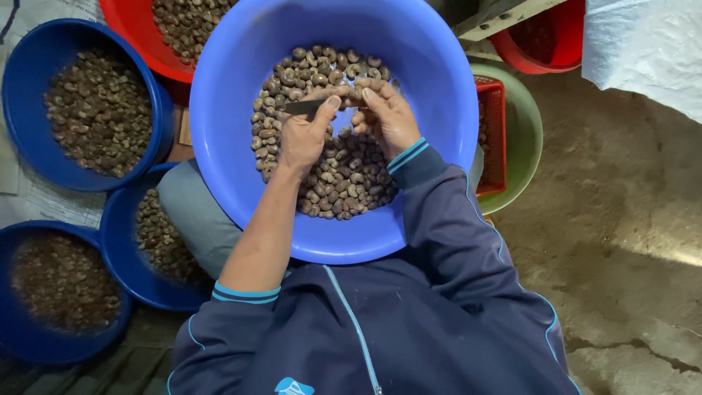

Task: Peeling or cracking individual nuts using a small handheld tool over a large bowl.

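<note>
From the head camera, looking straight down: I keep the big light-blue basin (439,110) on my lap so the heap of cashew nuts (325,161) lies directly under my hands and anything I drop falls back among them; my left hand (303,139) is closed round a small dark-bladed knife (306,107), thumb pressed along the blade to steady it, the blade pointing towards my other hand; my right hand (387,113) is pinched shut on a single nut (349,92), fingertips together, holding it up just above the heap and against the knife tip so I can see the work.

The other tubs sit within arm's reach on my left, each with its own lot: a dark-blue basin (22,88) of nuts, two more blue ones (117,241) below it, a red basin (128,29) above; a red crate (497,139) in a green bowl (530,132) stands on my right.
</note>
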